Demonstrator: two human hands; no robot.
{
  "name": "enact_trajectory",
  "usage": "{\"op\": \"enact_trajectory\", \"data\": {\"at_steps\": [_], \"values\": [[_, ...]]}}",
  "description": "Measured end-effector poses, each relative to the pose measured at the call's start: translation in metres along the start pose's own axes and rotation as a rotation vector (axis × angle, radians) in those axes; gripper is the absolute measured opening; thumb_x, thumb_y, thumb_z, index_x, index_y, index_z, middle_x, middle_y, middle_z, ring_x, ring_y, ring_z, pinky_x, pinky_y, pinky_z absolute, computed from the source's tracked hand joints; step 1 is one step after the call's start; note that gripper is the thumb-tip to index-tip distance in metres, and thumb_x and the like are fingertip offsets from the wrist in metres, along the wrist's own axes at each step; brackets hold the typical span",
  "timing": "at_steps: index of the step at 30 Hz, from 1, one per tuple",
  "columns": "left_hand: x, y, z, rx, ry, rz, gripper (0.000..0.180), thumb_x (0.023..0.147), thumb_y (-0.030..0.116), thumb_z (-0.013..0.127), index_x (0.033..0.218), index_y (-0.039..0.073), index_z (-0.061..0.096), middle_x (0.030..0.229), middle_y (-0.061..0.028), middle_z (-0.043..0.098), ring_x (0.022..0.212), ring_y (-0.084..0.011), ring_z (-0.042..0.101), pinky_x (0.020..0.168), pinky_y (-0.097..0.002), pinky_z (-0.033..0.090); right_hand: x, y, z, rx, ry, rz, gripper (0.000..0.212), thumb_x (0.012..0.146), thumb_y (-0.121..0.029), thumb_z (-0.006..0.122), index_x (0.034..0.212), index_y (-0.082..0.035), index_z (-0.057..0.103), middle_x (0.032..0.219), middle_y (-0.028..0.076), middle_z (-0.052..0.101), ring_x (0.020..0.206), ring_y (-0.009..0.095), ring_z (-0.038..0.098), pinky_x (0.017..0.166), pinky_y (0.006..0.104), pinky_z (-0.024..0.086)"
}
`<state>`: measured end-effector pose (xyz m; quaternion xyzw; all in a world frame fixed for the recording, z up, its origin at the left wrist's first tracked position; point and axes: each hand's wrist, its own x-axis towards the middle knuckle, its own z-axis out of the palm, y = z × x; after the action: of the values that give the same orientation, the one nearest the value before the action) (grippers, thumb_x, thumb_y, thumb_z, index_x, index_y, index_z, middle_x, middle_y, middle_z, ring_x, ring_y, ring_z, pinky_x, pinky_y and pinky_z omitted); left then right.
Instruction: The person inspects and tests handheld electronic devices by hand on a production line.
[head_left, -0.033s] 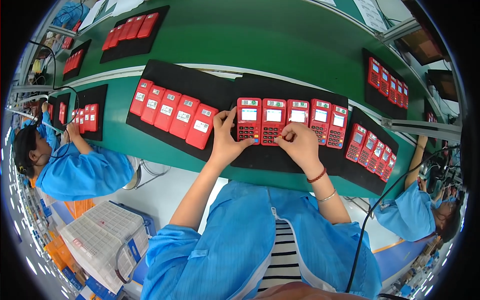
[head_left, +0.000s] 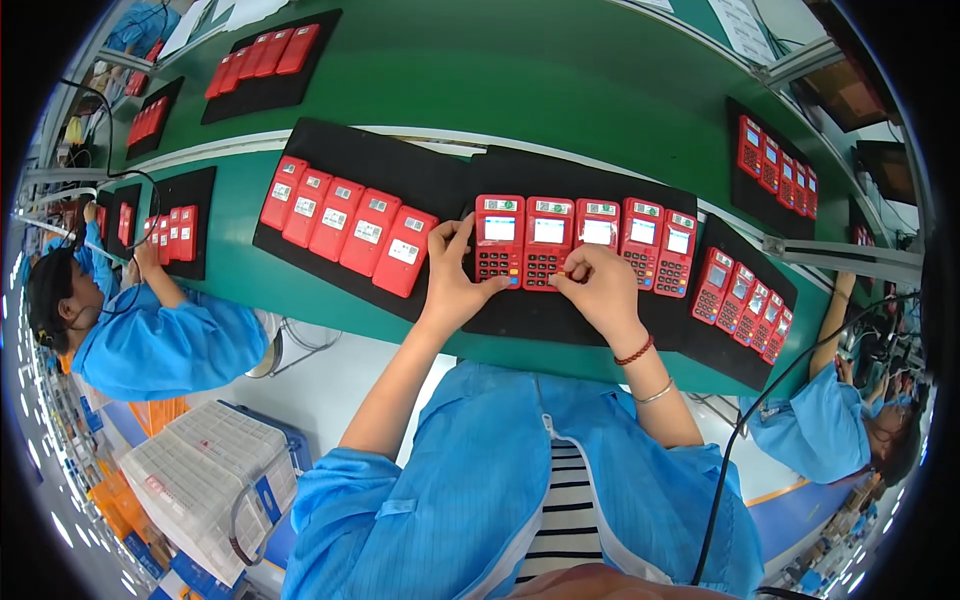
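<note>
A row of red card payment terminals with lit screens lies face up on a black mat before me. My left hand (head_left: 455, 275) is at the leftmost terminal (head_left: 499, 232). Its index finger touches the left side and its thumb lies at the lower edge, so the terminal sits between them. My right hand (head_left: 602, 290) is closed, fingers curled, with its fingertips at the lower right of the keypad on the second terminal (head_left: 548, 232). Whatever is between those fingertips is hidden. The wrist and fingers partly cover the third terminal (head_left: 597, 215).
Face-down red terminals (head_left: 342, 225) with white labels lie left on a black mat (head_left: 330, 150). More terminals (head_left: 740, 290) lie to the right. Across the green bench (head_left: 520, 80) are further groups. Co-workers in blue sit on both sides. A black cable (head_left: 735, 440) hangs at right.
</note>
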<state>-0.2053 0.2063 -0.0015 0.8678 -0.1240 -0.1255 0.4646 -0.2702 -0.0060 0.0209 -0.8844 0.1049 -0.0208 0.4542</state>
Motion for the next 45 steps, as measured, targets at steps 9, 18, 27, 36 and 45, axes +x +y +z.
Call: {"op": "enact_trajectory", "data": {"at_steps": [9,18,27,36,45], "values": [[0.002,-0.017,0.008,-0.108,0.116,0.150,0.082,0.059,0.020,0.090,0.130,0.002,0.052,0.124,-0.0167,0.042,0.116,-0.0319,0.048,0.096,-0.0367,0.048,-0.004,0.012,0.004,0.118,0.011,-0.002,0.019,0.074,-0.010,0.080,0.077,-0.002,0.063,0.070,0.005,0.062,0.062,0.013,0.059,0.058,0.0268,0.048],[-0.002,-0.020,0.018,-0.195,0.217,0.087,0.068,0.067,0.017,0.084,0.126,-0.002,0.056,0.119,-0.0157,0.045,0.109,-0.0298,0.053,0.094,-0.0352,0.046,0.001,0.008,0.011,0.040,0.074,0.071,0.021,0.075,-0.010,0.080,0.074,-0.001,0.061,0.064,0.003,0.060,0.057,0.010,0.055,0.056,0.0234,0.045],[0.003,-0.024,0.006,-0.142,0.166,0.212,0.073,0.064,0.020,0.087,0.126,0.000,0.056,0.117,-0.0152,0.045,0.110,-0.0298,0.050,0.090,-0.0342,0.050,0.009,0.008,0.004,0.051,0.010,0.086,0.028,0.070,-0.020,0.083,0.072,-0.004,0.061,0.061,0.004,0.055,0.055,0.013,0.052,0.055,0.0284,0.044],[0.001,-0.014,-0.002,0.001,0.037,0.150,0.082,0.062,0.016,0.088,0.134,0.001,0.051,0.127,-0.0144,0.039,0.115,-0.0265,0.047,0.094,-0.0338,0.048,0.002,0.001,0.000,-0.114,0.006,-0.034,0.027,0.063,-0.015,0.086,0.077,-0.005,0.065,0.072,0.004,0.059,0.063,0.015,0.057,0.059,0.0282,0.047],[-0.001,-0.006,-0.009,0.003,-0.019,0.006,0.081,0.067,0.022,0.088,0.136,0.002,0.050,0.129,-0.0140,0.040,0.118,-0.0253,0.048,0.094,-0.0353,0.049,-0.028,0.021,-0.035,0.239,0.075,0.020,0.020,0.074,-0.009,0.081,0.088,-0.003,0.067,0.082,0.003,0.062,0.065,0.007,0.057,0.058,0.0211,0.047]]}}
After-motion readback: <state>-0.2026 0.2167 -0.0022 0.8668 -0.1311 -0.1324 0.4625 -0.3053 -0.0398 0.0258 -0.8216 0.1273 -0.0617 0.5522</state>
